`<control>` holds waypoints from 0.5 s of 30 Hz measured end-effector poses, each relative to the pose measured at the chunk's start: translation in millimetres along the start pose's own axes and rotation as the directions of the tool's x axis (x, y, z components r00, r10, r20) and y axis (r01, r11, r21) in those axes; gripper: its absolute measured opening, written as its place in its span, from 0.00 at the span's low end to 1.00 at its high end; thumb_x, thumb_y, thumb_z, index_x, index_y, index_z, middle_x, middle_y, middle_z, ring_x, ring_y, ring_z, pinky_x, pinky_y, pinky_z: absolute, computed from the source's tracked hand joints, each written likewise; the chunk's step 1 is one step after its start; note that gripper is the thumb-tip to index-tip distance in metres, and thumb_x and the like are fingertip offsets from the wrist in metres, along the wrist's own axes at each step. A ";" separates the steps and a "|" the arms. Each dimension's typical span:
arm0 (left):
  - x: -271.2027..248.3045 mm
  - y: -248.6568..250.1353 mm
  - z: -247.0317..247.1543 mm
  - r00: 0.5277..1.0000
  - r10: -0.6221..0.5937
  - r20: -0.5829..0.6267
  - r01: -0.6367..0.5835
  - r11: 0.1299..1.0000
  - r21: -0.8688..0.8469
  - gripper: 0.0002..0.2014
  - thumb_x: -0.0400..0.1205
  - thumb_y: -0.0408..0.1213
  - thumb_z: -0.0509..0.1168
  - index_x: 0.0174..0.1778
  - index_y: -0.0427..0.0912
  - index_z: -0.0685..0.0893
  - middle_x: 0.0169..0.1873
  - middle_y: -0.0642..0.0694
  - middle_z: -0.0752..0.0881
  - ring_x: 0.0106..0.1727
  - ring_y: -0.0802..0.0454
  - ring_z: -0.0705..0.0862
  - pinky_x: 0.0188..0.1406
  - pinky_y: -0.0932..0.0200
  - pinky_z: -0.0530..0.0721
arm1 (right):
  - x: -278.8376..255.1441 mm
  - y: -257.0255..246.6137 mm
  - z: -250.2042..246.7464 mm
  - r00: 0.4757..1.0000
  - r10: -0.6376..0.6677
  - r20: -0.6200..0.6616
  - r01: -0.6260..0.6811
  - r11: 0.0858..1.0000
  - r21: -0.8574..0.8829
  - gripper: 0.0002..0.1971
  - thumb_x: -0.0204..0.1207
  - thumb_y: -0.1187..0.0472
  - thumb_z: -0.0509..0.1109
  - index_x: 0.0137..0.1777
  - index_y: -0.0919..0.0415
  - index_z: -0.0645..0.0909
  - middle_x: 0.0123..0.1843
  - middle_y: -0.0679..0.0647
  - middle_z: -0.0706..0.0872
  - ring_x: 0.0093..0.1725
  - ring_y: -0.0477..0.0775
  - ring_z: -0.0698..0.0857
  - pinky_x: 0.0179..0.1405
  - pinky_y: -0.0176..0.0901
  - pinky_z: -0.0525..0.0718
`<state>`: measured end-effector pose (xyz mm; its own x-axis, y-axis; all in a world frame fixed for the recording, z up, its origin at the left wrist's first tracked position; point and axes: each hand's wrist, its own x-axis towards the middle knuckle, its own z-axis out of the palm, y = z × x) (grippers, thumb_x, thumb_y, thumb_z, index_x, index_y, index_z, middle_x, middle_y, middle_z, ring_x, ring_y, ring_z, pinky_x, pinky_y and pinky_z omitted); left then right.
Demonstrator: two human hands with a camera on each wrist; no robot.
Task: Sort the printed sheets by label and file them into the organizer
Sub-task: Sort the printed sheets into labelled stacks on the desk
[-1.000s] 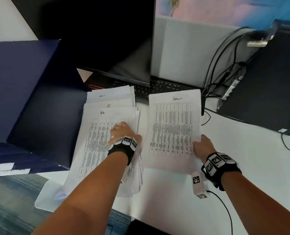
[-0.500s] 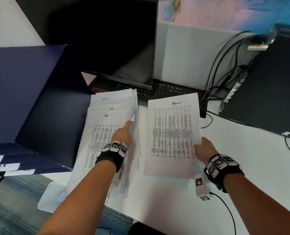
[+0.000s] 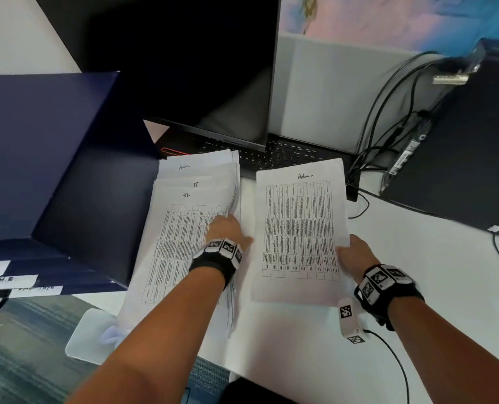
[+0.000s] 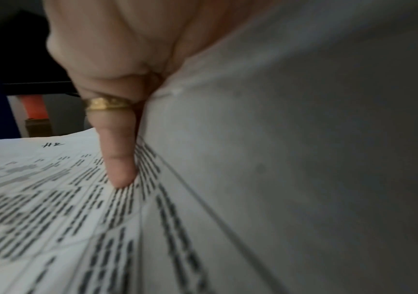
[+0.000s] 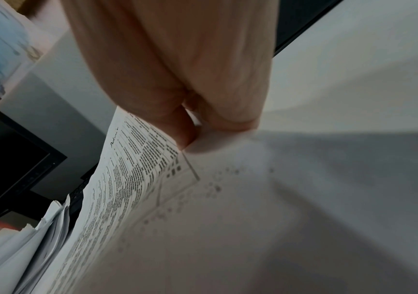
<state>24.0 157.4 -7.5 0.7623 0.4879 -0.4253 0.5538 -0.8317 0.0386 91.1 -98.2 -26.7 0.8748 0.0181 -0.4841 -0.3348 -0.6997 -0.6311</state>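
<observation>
A stack of printed sheets (image 3: 181,237) lies left of centre, its top sheet labelled "HR" (image 4: 39,199), with "IT" and "Admin" sheets showing beneath. My left hand (image 3: 227,228) is at the stack's right edge. One ringed finger (image 4: 120,163) presses on the HR sheet, and the sheet's edge rises beside it and hides the other fingers. My right hand (image 3: 353,252) pinches the right edge of a separate "Admin" sheet (image 3: 297,228), thumb (image 5: 183,135) on top, so the sheet (image 5: 127,179) is lifted slightly. The dark blue organizer (image 3: 52,158) stands open at the left, with white label strips (image 3: 12,279).
An open laptop (image 3: 213,83) sits behind the papers, its keyboard (image 3: 286,156) partly covered by them. Cables (image 3: 388,126) and a black computer case (image 3: 461,156) are at the right. A small white tagged device (image 3: 348,322) lies on the white desk (image 3: 432,272).
My left hand went from lying flat on the stack to its upper right corner, then back down along the right edge. My right hand has kept hold of the Admin sheet.
</observation>
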 end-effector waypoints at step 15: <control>1.4 -27.9 -27.1 0.993 -0.017 -0.113 -0.013 0.966 -0.257 0.05 0.79 0.33 0.61 0.47 0.37 0.79 0.47 0.39 0.85 0.45 0.42 0.84 0.42 0.55 0.83 | 2.5 -1.1 -2.8 0.997 0.031 0.072 -0.032 0.999 0.018 0.15 0.79 0.64 0.61 0.65 0.65 0.75 0.59 0.60 0.83 0.56 0.60 0.82 0.55 0.48 0.80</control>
<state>18.7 188.5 15.3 0.7859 0.5287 -0.3207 0.6115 -0.7418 0.2754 94.6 -99.3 -25.5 0.8365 0.0478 -0.5459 -0.3691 -0.6872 -0.6257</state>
